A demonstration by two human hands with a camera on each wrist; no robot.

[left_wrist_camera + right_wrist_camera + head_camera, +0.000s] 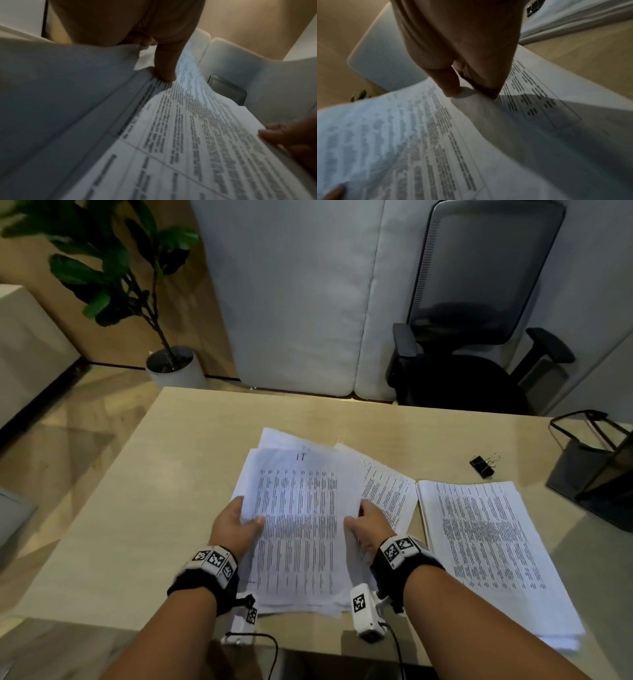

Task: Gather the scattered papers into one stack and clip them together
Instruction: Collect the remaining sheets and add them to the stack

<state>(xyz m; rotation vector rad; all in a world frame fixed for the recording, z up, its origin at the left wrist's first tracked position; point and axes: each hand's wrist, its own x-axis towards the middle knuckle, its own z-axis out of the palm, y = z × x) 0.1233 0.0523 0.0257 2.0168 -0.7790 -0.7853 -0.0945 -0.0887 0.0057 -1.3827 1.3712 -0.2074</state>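
A loose bundle of printed sheets (296, 518) sits in the middle of the table, its upper edges fanned out unevenly. My left hand (236, 525) grips its left edge with the thumb on top, and in the left wrist view the thumb (165, 67) presses on the paper (188, 148). My right hand (368, 525) pinches the right edge, shown close up in the right wrist view as fingers (452, 83) on the sheet (436, 142). One sheet (390, 491) sticks out to the right beneath. A second pile of papers (489, 549) lies flat at the right. A black binder clip (482, 466) rests behind that pile.
A dark wire desk organizer (596, 470) stands at the table's right edge. Behind the wooden table (137, 508) are a black office chair (479, 344), grey padded panels and a potted plant (171, 361).
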